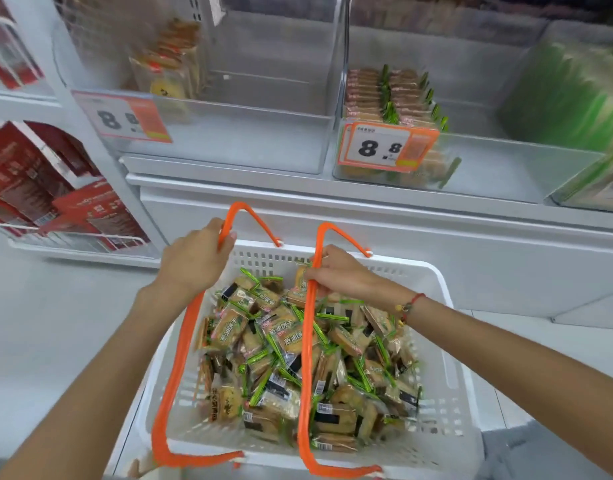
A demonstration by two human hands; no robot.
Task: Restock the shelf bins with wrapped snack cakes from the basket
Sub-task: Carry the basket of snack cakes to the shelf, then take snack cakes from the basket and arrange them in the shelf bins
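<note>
A white plastic basket (447, 341) below me is heaped with wrapped snack cakes (281, 358) in clear and green wrappers. It has two orange handles. My left hand (194, 258) grips the left orange handle (180, 344) near its top. My right hand (336, 271) grips the right orange handle (307, 341) just above the cakes. On the shelf above, a clear bin (499, 168) holds two rows of the same cakes (391, 95) at its left side. The clear bin to its left (249, 140) holds a few different yellow-brown packets (170, 67).
Orange price tags reading 8.8 hang on both bin fronts (384, 147). Red boxes (38, 188) fill a wire rack at left. Green-wrapped packs (568, 98) fill the bin at far right. A white cabinet front (402, 237) stands behind the basket; grey floor lies to the left.
</note>
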